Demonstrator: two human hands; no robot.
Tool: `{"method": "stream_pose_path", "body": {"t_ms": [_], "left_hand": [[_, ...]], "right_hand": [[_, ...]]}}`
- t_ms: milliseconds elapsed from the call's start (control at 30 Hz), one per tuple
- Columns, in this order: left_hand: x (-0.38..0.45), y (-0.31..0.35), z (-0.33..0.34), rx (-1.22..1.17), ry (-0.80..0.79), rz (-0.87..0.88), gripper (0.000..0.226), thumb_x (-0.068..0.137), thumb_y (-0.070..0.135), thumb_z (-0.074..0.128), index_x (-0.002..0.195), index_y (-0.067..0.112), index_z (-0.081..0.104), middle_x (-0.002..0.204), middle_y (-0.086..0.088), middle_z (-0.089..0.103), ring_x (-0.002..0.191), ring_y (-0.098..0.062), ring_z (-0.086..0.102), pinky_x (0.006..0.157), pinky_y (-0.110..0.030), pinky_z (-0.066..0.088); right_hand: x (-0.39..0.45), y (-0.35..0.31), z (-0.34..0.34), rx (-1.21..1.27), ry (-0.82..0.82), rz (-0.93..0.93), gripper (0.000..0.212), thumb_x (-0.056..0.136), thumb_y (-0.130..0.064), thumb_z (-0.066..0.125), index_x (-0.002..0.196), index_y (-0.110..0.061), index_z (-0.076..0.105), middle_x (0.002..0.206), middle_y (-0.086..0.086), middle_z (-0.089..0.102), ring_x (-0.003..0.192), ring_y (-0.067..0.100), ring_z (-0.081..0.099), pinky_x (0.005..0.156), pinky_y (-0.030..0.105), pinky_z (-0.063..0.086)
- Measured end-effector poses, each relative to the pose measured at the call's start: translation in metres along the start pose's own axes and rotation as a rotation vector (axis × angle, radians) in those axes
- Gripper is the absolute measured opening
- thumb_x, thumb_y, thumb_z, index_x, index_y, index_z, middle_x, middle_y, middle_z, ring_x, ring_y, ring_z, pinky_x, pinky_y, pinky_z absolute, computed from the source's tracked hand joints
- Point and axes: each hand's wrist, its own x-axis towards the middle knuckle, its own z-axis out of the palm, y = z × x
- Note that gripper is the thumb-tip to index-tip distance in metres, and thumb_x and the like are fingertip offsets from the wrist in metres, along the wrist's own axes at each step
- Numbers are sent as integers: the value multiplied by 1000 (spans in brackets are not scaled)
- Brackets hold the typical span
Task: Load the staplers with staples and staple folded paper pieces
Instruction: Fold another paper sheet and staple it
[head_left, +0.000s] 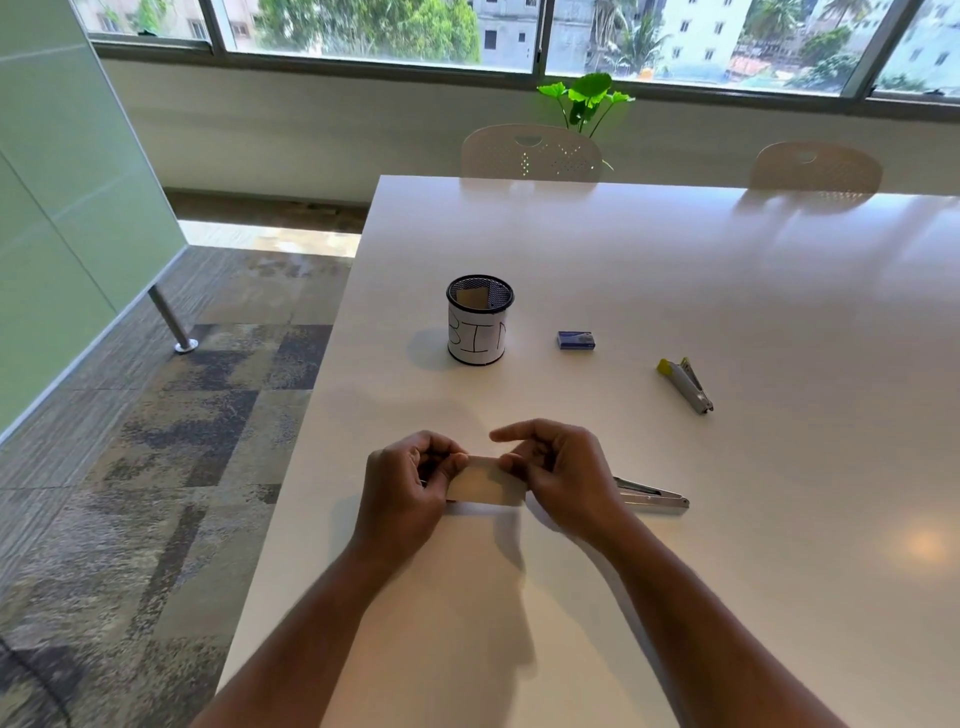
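Here, both hands' grip pinching folded paper (485, 482) over white table (675, 270) (windowed room).

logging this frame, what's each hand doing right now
Left hand: pinching the left end of the folded paper piece.
Right hand: pinching its right end.

You have two staplers (684, 384) (652, 496), one staple box (575, 340), one mesh bin (479, 320), one folded paper (485, 481), and two chairs (531, 153) (815, 166).
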Motion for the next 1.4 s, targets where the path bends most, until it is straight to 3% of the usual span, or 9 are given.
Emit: {"method": "stream_pose_path", "body": {"t_ms": [267,500,600,700,767,900,1067,1167,1400], "left_hand": [[-2,7,-9,-311,-198,-228,12,89,19,74,97,11,75,80,-14,77,68,-30,76,66,-41,63],[-6,13,-2,-287,-182,-226,8,91,16,74,93,8,73,75,-12,77,66,-30,76,62,-38,63],[-4,14,3,-274,-172,-236,5,91,12,74,88,8,73,73,-13,76,63,-31,76,61,-38,62],[0,13,8,-237,-165,-235,7,91,10,75,85,7,73,73,-15,75,61,-31,76,61,-41,64],[2,14,10,-215,-160,-223,7,90,9,75,83,7,74,73,-15,75,61,-29,76,61,-42,64],[5,17,14,-190,-142,-201,13,90,8,75,79,13,73,72,-12,75,60,-26,76,60,-40,65],[1,15,19,-240,-115,-231,12,90,9,75,79,14,74,72,-9,75,62,-27,76,61,-42,65],[-1,14,21,-246,-82,-230,9,90,8,76,81,11,75,72,-10,75,62,-28,76,60,-41,65],[-3,15,20,-238,-73,-205,11,89,8,76,80,15,74,73,-12,76,61,-26,76,59,-40,64]], "right_hand": [[-4,-11,-7,17,79,0,27,83,0,83,95,-21,70,76,9,76,73,36,69,70,54,59],[-7,-16,-29,-152,98,-72,34,84,-21,83,112,-28,67,86,-14,77,81,3,75,80,24,62],[-12,-6,-59,-368,128,-122,28,84,-43,80,108,-30,73,100,-18,75,90,-1,72,85,28,62],[-20,7,-87,-610,10,-84,70,74,-87,58,115,-33,75,114,-19,70,105,2,64,90,31,55],[-26,15,-99,-683,-102,-22,90,65,-97,55,127,-33,70,123,-19,63,115,4,56,94,28,48],[-32,23,-106,-735,-197,26,81,65,-79,74,132,-34,65,129,-18,55,120,6,49,99,29,48],[-31,26,-100,-644,-97,-33,45,75,-53,85,114,-33,72,114,-21,66,101,2,65,89,30,58],[-30,19,-90,-359,-16,0,43,77,-54,81,112,-30,75,97,-13,75,82,3,68,75,18,54],[-26,12,-62,-22,-81,29,42,77,-56,81,111,-31,75,94,3,76,76,22,65,71,30,52]]}}
